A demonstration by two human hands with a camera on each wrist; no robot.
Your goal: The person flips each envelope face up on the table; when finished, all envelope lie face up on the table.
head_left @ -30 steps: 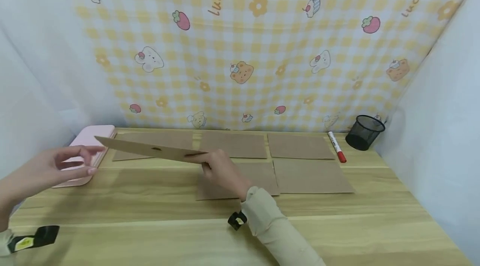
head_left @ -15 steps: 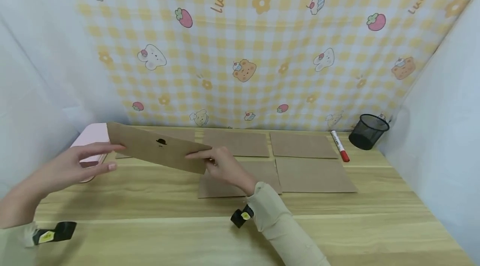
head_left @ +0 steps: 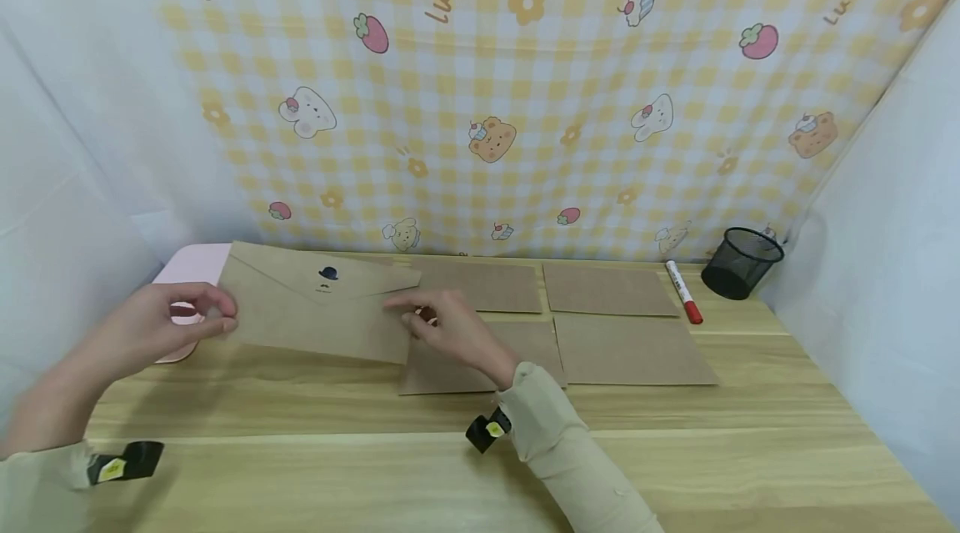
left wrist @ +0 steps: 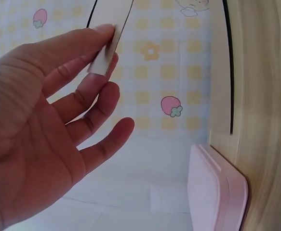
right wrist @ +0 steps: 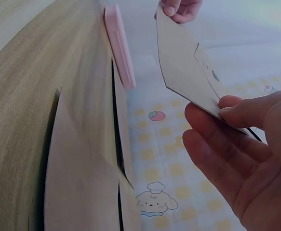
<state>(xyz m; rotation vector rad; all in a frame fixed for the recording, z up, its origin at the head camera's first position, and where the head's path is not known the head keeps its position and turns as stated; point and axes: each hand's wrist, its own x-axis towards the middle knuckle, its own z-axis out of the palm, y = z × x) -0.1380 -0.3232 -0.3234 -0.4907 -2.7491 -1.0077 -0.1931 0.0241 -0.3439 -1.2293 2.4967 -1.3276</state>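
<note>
A brown kraft envelope with a pointed flap and a small printed hat is held up between both hands, flap side toward the head camera. At its left edge, my left hand pinches it between thumb and fingers; the left wrist view shows the thumb on one face of the envelope and fingers behind. My right hand pinches the opposite end, and in the right wrist view its thumb lies on the envelope with fingers beneath. Several more brown envelopes lie on the table, one of them at the right front.
Behind the left hand sits a pink case, partly hidden. A white marker with a red cap lies beside the black mesh pen holder at the back right. A checked curtain hangs along the table's far edge.
The envelope has tilted from nearly edge-on to showing its flap side. My left hand has moved right and taken hold of its left edge; my right hand keeps its grip.
</note>
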